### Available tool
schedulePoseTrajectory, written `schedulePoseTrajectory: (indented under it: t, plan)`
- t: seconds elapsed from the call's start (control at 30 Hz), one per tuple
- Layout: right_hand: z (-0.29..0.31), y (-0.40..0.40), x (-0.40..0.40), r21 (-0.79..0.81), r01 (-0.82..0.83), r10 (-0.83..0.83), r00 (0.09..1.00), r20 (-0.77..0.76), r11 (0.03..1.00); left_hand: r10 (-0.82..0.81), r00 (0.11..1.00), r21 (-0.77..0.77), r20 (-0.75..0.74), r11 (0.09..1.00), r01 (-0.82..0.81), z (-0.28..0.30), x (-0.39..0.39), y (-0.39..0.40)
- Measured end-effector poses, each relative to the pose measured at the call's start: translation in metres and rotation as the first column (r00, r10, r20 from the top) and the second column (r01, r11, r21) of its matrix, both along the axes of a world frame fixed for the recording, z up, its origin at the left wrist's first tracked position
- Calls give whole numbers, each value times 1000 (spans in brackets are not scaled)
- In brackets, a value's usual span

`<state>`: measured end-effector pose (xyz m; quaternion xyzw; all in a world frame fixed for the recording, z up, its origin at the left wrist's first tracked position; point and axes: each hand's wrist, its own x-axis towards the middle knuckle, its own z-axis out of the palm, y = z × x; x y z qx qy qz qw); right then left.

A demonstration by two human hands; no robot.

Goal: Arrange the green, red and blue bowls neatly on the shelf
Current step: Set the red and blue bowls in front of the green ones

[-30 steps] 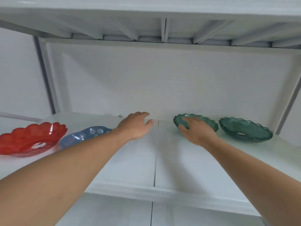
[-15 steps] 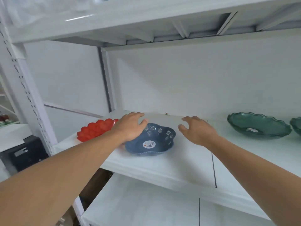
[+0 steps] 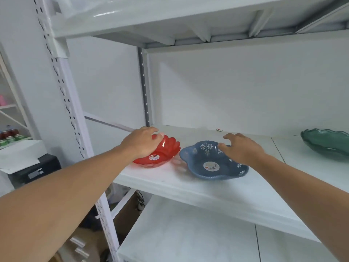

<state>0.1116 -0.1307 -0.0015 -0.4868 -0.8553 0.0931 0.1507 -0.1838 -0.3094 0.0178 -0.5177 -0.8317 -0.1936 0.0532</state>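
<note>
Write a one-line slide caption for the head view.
Left hand on the red bowl, right hand over the blue bowl, green bowl at far right.

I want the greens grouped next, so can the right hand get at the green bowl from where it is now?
Probably yes. The right hand rests open over the blue bowl, holding nothing, and the shelf between it and the green bowl is bare, though that bowl runs off the frame's edge.

It looked like a storeroom or stockroom: a white metal rack (image 3: pixel 71 118) with slotted uprights carried bare white shelf boards (image 3: pixel 188 188), a second rack at the far left held drink cans (image 3: pixel 10 138), and cardboard boxes (image 3: pixel 122 218) sat on the floor beneath.
</note>
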Motion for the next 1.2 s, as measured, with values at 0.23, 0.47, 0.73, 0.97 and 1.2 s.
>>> schedulePoseTrajectory:
  t: [0.23,0.47,0.73,0.97,1.2]
  plan:
    - [0,-30,-20,6,246,-246,968,47,969,-146,988,1,-56,989,147,-12,-77,23]
    - [-26,-55,3,-31,469,-464,880,102,883,-88,996,-173,-21,981,84,-53,-125,34]
    - [-29,-49,2,-153,552,-554,832,29,820,-84,995,-201,49,975,92,-47,-137,60]
    - [-39,-38,-4,-331,572,-633,767,-108,750,-38,999,-251,15,967,41,-60,-146,56]
    - [-28,-43,-3,-413,522,-638,739,-217,746,-73,985,-137,154,986,94,-45,-138,57]
